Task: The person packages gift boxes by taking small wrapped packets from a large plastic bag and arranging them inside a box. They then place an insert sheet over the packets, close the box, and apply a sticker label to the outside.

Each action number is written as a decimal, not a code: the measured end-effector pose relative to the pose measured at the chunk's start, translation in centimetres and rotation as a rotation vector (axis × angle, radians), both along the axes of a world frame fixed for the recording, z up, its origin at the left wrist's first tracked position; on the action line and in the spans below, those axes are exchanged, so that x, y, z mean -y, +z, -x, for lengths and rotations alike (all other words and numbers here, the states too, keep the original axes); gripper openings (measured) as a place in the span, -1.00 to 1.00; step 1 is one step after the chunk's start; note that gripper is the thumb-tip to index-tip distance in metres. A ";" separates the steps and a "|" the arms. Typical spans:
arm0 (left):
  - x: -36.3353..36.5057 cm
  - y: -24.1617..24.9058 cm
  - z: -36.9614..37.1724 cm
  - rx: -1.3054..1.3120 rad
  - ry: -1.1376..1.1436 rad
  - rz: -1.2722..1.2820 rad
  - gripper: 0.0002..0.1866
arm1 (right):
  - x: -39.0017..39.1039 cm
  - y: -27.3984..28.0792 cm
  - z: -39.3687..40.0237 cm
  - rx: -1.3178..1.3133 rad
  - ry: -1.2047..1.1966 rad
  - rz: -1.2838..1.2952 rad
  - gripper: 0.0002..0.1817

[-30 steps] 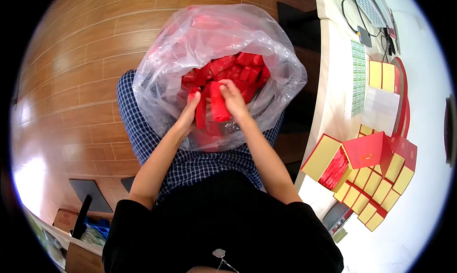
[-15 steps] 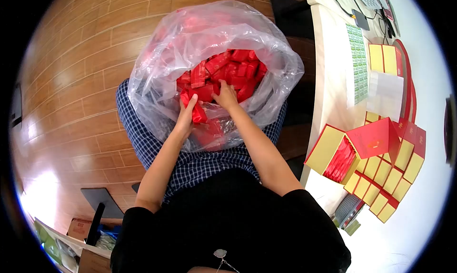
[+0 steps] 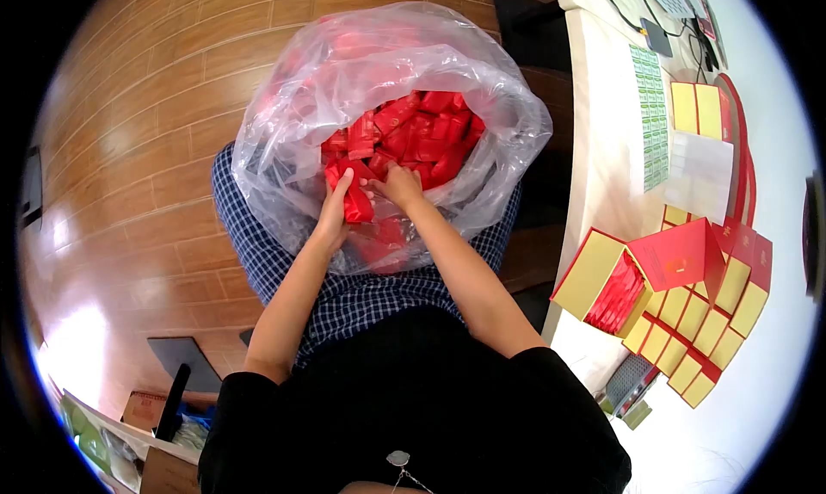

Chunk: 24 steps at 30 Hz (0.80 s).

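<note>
A large clear plastic bag (image 3: 284, 107) stands open between my knees, with many small shiny red packets (image 3: 422, 137) inside. At the bag's near edge, my left hand (image 3: 335, 208) is closed around red packets (image 3: 360, 206), its thumb lying on top. My right hand (image 3: 401, 187) is beside it, fingers curled at the near end of another red packet, close to the left hand's fingertips. Part of its grip is hidden by the hand itself.
On the cream-covered table at right, an open red-and-gold box (image 3: 594, 274) holds upright red packets. Stacked gold-and-red boxes (image 3: 705, 322), a green-printed sticker sheet (image 3: 651, 120), a white paper (image 3: 699, 175) and cables lie around it. Wooden floor (image 3: 155, 150) spreads left.
My right hand has drawn back from the pile toward my left hand, its fingers curling in. The left hand keeps its hold on the red packets, which have turned slightly.
</note>
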<state>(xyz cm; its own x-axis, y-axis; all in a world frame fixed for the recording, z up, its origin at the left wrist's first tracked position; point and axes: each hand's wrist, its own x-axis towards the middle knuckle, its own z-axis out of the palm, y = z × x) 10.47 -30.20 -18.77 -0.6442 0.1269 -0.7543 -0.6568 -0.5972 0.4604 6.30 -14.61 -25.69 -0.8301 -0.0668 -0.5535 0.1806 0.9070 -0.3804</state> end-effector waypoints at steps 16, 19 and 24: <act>0.2 -0.3 0.2 0.014 0.025 -0.086 -0.45 | 1.5 -0.1 -1.6 -0.002 -0.048 0.230 -0.71; 0.4 0.0 0.1 0.020 0.032 -0.088 -0.44 | 0.2 0.4 -1.0 -0.128 -0.145 0.279 -0.67; 0.6 -0.8 0.2 -0.008 0.030 -0.153 -0.49 | -4.4 6.9 1.4 -0.482 0.009 0.221 -0.67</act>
<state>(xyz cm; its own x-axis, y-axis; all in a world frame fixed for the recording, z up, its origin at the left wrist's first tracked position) 10.25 -30.80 -19.60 -0.6557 0.2202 -0.7222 -0.6337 -0.6805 0.3679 4.88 -10.25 -18.77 -0.9858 -0.1469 -0.0808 -0.0695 0.7966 -0.6005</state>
